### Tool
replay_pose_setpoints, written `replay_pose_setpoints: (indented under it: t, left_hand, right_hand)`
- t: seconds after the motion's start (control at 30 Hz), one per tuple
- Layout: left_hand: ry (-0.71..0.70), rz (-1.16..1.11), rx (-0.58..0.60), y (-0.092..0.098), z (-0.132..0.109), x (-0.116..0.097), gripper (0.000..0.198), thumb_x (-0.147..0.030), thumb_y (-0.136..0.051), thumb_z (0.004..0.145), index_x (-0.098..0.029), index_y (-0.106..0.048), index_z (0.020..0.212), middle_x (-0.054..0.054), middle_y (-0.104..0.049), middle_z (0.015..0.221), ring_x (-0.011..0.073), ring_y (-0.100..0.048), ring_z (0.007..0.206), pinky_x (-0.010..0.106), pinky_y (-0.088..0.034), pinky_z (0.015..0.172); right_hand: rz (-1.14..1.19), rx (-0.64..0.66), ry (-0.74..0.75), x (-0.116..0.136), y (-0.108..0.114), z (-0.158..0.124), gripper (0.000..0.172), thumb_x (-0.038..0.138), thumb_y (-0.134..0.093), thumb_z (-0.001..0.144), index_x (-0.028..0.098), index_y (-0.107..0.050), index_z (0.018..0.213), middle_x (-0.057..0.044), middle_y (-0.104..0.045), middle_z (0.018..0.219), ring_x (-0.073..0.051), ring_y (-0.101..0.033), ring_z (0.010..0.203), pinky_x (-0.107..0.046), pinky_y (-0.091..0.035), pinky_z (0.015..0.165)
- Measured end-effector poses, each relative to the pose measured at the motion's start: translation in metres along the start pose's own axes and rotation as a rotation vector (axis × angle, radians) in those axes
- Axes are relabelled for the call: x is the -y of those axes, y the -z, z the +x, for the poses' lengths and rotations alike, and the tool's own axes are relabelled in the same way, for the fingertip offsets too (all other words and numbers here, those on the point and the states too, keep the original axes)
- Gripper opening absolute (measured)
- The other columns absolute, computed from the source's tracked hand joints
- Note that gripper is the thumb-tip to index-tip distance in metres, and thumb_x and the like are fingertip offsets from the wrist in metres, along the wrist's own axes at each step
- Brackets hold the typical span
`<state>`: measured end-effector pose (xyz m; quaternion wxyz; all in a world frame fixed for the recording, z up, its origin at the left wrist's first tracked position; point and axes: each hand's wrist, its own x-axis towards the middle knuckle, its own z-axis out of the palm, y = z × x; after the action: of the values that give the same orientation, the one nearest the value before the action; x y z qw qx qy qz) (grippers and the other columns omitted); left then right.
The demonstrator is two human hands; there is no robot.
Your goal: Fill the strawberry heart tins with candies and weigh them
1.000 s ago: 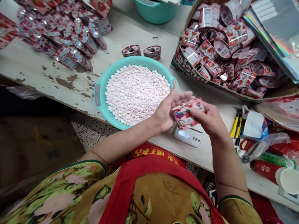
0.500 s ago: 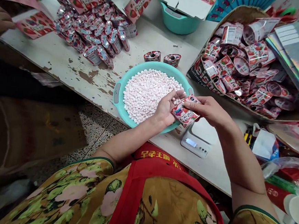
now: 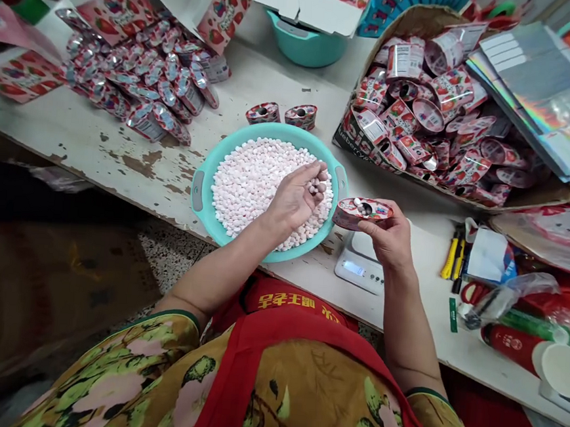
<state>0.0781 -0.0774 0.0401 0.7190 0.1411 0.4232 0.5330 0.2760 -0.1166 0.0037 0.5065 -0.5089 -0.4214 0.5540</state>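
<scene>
The carton (image 3: 353,144) reads "ueberry", the red apron (image 3: 300,325) "喝王老吉".

Shows yellow cutters (image 3: 450,256) on the right of the worktable (image 3: 247,72), near a small green strip (image 3: 453,315). Further right, has a red cylinder (image 3: 509,343) on its side, next to a round white cup (image 3: 563,369). At upper right, shows silvery sheets (image 3: 526,88) with rainbow glints. At the back, has a teal basin (image 3: 310,50) under white card (image 3: 311,8), beside blue printed material (image 3: 414,6). Below at left, shows a brown cardboard box (image 3: 61,294) near speckled flooring (image 3: 160,256).

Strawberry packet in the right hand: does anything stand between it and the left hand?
Nothing visible stands between the left hand and the packet; the teal basin's rim shows beneath the gap.
</scene>
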Motion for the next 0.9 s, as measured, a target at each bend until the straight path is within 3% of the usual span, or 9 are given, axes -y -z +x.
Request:
replay_pose_setpoints:
  t: [0.17, 0.33, 0.5, 0.63, 0.73, 0.83, 0.9]
  left_hand:
    - [0.075, 0.501, 0.219, -0.006, -0.002, 0.006, 0.023, -0.025, -0.089, 0.074, -0.014, -0.073, 0.086, -0.002, -0.062, 0.063, 0.0051, -0.049, 0.049, 0.018, -0.033, 0.045]
    - [0.135, 0.634, 0.345, -0.012, 0.003, 0.007, 0.020, -0.018, -0.088, 0.070, -0.010, -0.071, 0.078, 0.001, -0.066, 0.064, 0.0091, -0.058, 0.055, 0.021, -0.044, 0.054]
    - [0.054, 0.459, 0.220, -0.001, 0.014, -0.009, 0.020, -0.014, -0.086, 0.069, -0.012, -0.068, 0.078, -0.004, -0.057, 0.060, 0.0020, -0.043, 0.046, 0.015, -0.027, 0.042]
    - [0.020, 0.274, 0.038, 0.017, 0.023, -0.036, 0.019, -0.015, -0.081, 0.075, -0.016, -0.063, 0.081, -0.002, -0.061, 0.070, 0.0038, -0.053, 0.053, 0.012, -0.036, 0.043]
    - [0.032, 0.216, -0.042, 0.027, 0.029, -0.049, 0.017, -0.021, -0.075, 0.086, -0.016, -0.060, 0.078, -0.001, -0.061, 0.070, 0.0037, -0.051, 0.049, 0.013, -0.035, 0.039]
    - [0.086, 0.162, -0.060, 0.030, 0.031, -0.049, 0.005, -0.017, -0.066, 0.092, -0.016, -0.065, 0.087, -0.001, -0.060, 0.067, 0.0031, -0.047, 0.044, 0.013, -0.032, 0.035]
    - [0.098, 0.120, -0.071, 0.029, 0.031, -0.047, 0.007, -0.014, -0.062, 0.094, -0.017, -0.068, 0.096, 0.000, -0.060, 0.066, 0.0048, -0.051, 0.046, 0.013, -0.034, 0.035]
  right_hand:
    - [-0.116, 0.003, -0.028, 0.003, 0.012, -0.007, 0.051, 0.040, -0.099, 0.055, 0.022, -0.071, 0.093, 0.003, -0.073, 0.086, -0.013, -0.065, 0.076, -0.027, -0.056, 0.074]
    - [-0.188, 0.042, -0.091, 0.018, 0.005, -0.008, 0.049, 0.046, -0.098, 0.056, 0.019, -0.069, 0.085, 0.003, -0.067, 0.076, -0.011, -0.058, 0.066, -0.025, -0.053, 0.063]
    - [-0.098, 0.010, -0.084, 0.017, 0.013, -0.012, 0.051, 0.050, -0.096, 0.057, 0.021, -0.069, 0.090, 0.001, -0.071, 0.083, -0.016, -0.064, 0.073, -0.029, -0.057, 0.066]
    - [-0.144, -0.176, 0.053, -0.010, 0.057, -0.022, 0.056, 0.040, -0.099, 0.052, 0.023, -0.069, 0.096, 0.001, -0.074, 0.095, -0.018, -0.069, 0.088, -0.033, -0.058, 0.085]
    - [-0.213, -0.271, 0.032, -0.038, 0.086, -0.028, 0.057, 0.039, -0.099, 0.049, 0.022, -0.068, 0.094, 0.000, -0.073, 0.094, -0.019, -0.068, 0.089, -0.035, -0.056, 0.089]
    - [-0.257, -0.280, 0.025, -0.060, 0.098, -0.034, 0.057, 0.040, -0.096, 0.052, 0.021, -0.067, 0.097, -0.003, -0.073, 0.099, -0.021, -0.069, 0.095, -0.039, -0.056, 0.094]
    - [-0.276, -0.266, 0.063, -0.067, 0.100, -0.038, 0.063, 0.041, -0.096, 0.054, 0.022, -0.067, 0.106, -0.006, -0.072, 0.116, -0.023, -0.069, 0.108, -0.041, -0.055, 0.101]
